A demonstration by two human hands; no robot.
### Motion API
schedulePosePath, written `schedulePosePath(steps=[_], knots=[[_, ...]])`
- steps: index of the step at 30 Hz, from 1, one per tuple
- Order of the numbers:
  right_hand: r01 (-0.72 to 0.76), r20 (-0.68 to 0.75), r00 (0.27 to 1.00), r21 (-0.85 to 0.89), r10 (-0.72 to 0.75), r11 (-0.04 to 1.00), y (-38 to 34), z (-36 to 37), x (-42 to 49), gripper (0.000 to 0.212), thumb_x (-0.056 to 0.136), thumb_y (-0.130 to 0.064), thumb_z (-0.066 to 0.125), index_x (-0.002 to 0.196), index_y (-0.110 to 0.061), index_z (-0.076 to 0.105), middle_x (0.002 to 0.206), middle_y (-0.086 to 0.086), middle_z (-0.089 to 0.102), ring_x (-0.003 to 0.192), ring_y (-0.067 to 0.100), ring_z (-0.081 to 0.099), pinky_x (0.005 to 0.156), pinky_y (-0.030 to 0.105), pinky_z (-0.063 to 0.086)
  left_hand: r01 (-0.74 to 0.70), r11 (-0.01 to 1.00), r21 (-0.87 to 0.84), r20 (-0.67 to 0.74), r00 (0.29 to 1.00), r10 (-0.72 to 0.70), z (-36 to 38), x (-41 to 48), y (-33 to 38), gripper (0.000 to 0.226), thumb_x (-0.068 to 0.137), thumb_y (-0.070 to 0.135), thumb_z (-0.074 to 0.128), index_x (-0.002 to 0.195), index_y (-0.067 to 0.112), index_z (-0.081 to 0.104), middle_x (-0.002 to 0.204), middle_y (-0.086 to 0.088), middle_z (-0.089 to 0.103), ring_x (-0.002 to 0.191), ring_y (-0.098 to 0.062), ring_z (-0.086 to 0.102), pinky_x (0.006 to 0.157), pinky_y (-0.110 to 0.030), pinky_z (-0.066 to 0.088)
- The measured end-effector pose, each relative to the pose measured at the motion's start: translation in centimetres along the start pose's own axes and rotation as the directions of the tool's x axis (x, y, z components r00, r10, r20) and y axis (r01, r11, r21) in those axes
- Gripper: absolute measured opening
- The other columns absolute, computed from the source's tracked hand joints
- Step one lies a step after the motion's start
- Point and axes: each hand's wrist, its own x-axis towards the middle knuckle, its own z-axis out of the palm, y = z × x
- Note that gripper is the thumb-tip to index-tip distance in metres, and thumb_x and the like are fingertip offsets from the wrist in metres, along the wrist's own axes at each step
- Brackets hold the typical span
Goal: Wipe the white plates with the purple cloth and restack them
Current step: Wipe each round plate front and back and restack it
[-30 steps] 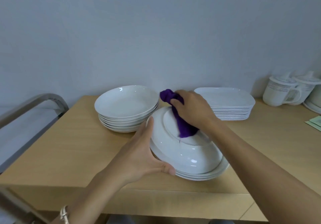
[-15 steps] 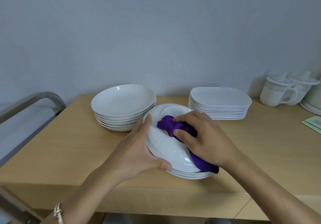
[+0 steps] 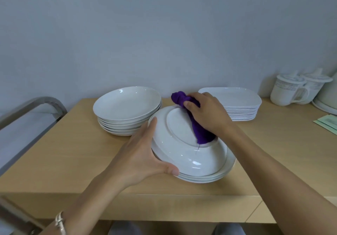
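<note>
- A pale grey wall backs a light wooden table [image 3: 63, 152]; a curved metal rail [image 3: 36, 103] stands off its left end.
- An upturned white plate [image 3: 182, 143] lies tilted on a short stack of plates [image 3: 209, 177], its foot ring facing up.
- The left hand [image 3: 142, 158] grasps that plate's left rim as it did half a second ago, thumb at the near edge and fingers up the side.
- The right hand [image 3: 209, 114] clutches the purple cloth [image 3: 198, 131]. Half a second ago it lay over the plate's near right side; now it is back at the far rim, as it was one second ago.
- The cloth bunches above the far edge and trails down across the foot ring.
- The short stack sits close to the table's front edge.
- A taller stack of round plates [image 3: 125, 105] is just behind and left; whether the upturned rim touches it cannot be told.
- A stack of rectangular plates [image 3: 237, 98] stands behind the right hand.
- Bare tabletop lies left of the left hand, and also on the right, before some green paper [image 3: 326, 123].
- Lidded mugs [image 3: 286, 92] stand at the far right.
</note>
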Motion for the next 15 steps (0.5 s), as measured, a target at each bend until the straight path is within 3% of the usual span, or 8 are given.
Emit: schedulePosePath(steps=[5, 8, 12, 15], knots=[[-0.171, 0.056, 0.985, 0.234, 0.163, 0.957, 2.1, -1.6, -0.8, 0.030, 0.099, -0.037, 0.042, 0.116, -0.022, 0.062, 0.099, -0.001, 0.062, 0.090, 0.018, 0.052, 0.075, 0.026, 0.034, 0.009, 0.999, -0.033, 0.012, 1.000, -0.009, 0.0, -0.3, 0.4, 0.146, 0.037, 0.066, 0.084, 0.157, 0.038, 0.005, 0.159, 0.027, 0.013, 0.145, 0.004, 0.014, 0.115, -0.024, 0.025], [-0.149, 0.009, 0.988, 0.270, 0.152, 0.951, 2.9, -1.6, -2.7, 0.026, 0.099, -0.036, 0.042, 0.112, -0.026, 0.062, 0.094, -0.007, 0.063, 0.091, 0.016, 0.055, 0.074, 0.026, 0.035, 0.026, 0.999, -0.036, 0.018, 1.000, -0.025, 0.0, -0.4, 0.5, 0.144, 0.043, 0.059, 0.089, 0.156, 0.038, 0.003, 0.155, 0.030, 0.011, 0.143, 0.007, 0.013, 0.111, -0.021, 0.023], [-0.115, -0.076, 0.986, 0.313, 0.146, 0.943, 3.2, -1.5, -5.3, 0.023, 0.099, -0.033, 0.043, 0.111, -0.028, 0.060, 0.098, -0.011, 0.064, 0.093, 0.013, 0.057, 0.077, 0.028, 0.038, 0.036, 0.999, -0.029, 0.021, 0.999, -0.035, 0.0, -0.3, 0.4, 0.150, 0.032, 0.072, 0.077, 0.157, 0.037, 0.002, 0.160, 0.027, 0.010, 0.147, 0.002, 0.013, 0.117, -0.027, 0.024], [-0.076, -0.138, 0.983, 0.294, 0.121, 0.953, 2.9, -1.2, -7.4, 0.024, 0.097, -0.035, 0.044, 0.117, -0.030, 0.057, 0.105, -0.011, 0.064, 0.099, 0.013, 0.056, 0.081, 0.032, 0.041, 0.029, 0.999, -0.040, 0.016, 0.999, -0.028, 0.0, -0.4, 0.5, 0.147, 0.038, 0.065, 0.085, 0.156, 0.038, 0.003, 0.157, 0.030, 0.009, 0.145, 0.006, 0.012, 0.116, -0.026, 0.023]])
